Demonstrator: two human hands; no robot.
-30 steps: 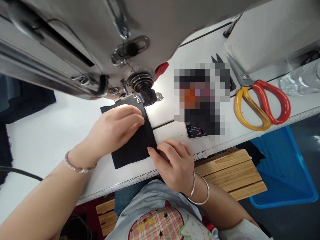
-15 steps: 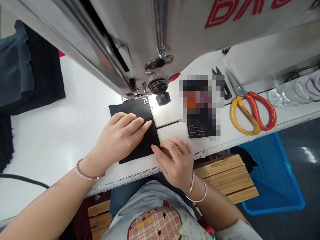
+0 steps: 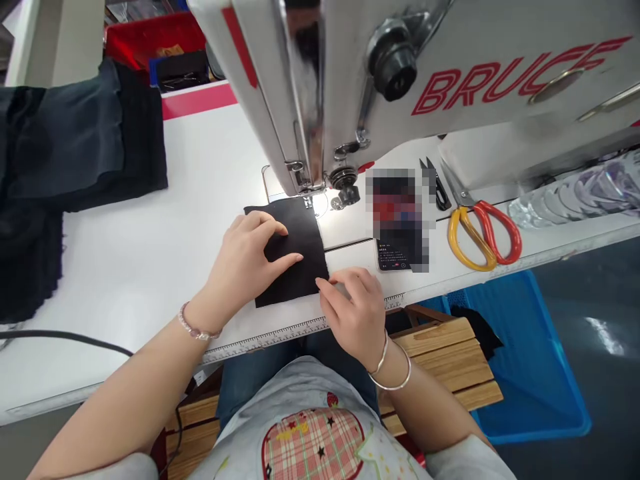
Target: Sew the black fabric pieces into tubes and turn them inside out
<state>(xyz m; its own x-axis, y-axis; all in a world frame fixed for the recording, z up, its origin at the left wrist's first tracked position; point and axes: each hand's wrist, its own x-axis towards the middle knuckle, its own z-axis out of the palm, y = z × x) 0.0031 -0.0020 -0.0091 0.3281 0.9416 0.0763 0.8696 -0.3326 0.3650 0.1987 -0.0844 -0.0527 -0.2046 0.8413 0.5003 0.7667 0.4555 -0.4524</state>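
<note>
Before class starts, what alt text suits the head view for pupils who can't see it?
A person's left hand rests on black cloth at a sewing machine, the right hand at the cloth's near right corner. To the right on the table lie a phone and scissors with yellow and red handles.

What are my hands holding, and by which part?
Your right hand touches the black cloth at its near right corner; whether it pinches it cannot be told. Your left hand rests open on the cloth, with no visible grip.

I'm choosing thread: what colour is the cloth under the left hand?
The cloth is black, clearest in the head view.
</note>
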